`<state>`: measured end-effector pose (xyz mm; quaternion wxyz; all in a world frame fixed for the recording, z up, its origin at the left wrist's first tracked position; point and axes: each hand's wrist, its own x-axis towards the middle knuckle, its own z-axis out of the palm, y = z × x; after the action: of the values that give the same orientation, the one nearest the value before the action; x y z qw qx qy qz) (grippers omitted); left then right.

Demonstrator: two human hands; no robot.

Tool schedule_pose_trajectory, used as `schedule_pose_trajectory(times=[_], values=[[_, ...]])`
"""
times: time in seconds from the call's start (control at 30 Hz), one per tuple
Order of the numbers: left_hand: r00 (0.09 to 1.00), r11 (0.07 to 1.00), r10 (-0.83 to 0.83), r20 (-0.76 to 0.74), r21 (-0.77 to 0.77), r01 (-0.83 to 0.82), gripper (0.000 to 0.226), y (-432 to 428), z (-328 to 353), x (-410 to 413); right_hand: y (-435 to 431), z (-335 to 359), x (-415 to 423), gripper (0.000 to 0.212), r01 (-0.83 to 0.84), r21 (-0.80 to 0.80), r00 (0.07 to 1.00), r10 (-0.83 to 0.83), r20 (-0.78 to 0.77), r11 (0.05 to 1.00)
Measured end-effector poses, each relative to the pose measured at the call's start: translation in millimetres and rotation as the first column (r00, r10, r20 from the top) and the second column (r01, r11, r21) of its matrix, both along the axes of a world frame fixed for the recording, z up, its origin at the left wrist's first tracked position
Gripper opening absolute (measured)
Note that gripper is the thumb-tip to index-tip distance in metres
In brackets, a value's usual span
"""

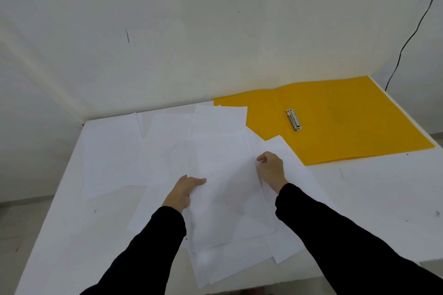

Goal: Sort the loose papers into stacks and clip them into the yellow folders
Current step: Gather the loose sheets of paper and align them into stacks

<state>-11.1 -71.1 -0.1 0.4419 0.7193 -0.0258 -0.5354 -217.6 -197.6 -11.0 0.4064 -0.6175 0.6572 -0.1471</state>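
Two hands hold one sheaf (227,189), I note. Head view: left hand (185,190) pinches its left edge, thumb on top; right hand (271,170) curls round the right edge. Loose papers (167,132) overlap mid-table (48,235); yellow folder (335,122) lies open far right.

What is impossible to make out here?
Head view: left hand fingers, hidden under the papers it holds.
Head view: print on the papers, washed out.
Head view: yellow folder near-left part, covered by papers.
Head view: whether its metal clip is open, too small.
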Motion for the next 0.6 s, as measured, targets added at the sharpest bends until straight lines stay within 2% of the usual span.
schedule_pose_trajectory(times=[0.1, 0.17, 0.3, 0.4, 0.43, 0.5, 0.6], values=[[1.000, 1.000, -0.024, 0.016, -0.005, 0.024, 0.071, 0.3, 2.8, -4.3, -6.1, 0.3, -12.1, 0.037, -0.022, -0.080, 0.949, -0.005, -0.316, 0.997], [0.999, 1.000, -0.027, 0.023, 0.009, 0.026, 0.062, -0.8, 1.0, -4.0, -7.5, -0.8, -22.1, 0.051, 0.017, -0.076, 0.889, -0.050, -0.456, 0.997], [0.998, 0.998, -0.051, 0.039, 0.050, 0.049, 0.079, -5.7, -4.8, -1.8, -7.7, -5.5, -40.0, 0.074, 0.105, -0.046, 0.862, -0.114, -0.495, 0.993], [0.997, 0.996, -0.067, 0.036, 0.062, 0.065, 0.068, -6.8, -1.2, -4.9, -6.9, -3.9, -44.9, 0.076, 0.113, -0.055, 0.851, -0.125, -0.510, 0.992], [0.998, 0.997, -0.054, 0.043, 0.050, 0.052, 0.064, -7.0, -1.1, -5.6, -8.1, -3.1, -45.5, 0.073, 0.135, -0.057, 0.851, -0.145, -0.505, 0.989], [0.998, 0.997, -0.051, 0.044, 0.058, 0.049, 0.082, -7.7, -1.8, -4.4, -14.7, -4.8, -50.5, 0.057, 0.195, -0.049, 0.871, -0.196, -0.450, 0.980], [0.999, 0.997, -0.028, 0.038, 0.068, 0.026, 0.094, -7.0, -15.3, 6.6, -27.4, -11.8, -66.5, 0.011, 0.225, -0.023, 0.955, -0.226, -0.193, 0.974]])
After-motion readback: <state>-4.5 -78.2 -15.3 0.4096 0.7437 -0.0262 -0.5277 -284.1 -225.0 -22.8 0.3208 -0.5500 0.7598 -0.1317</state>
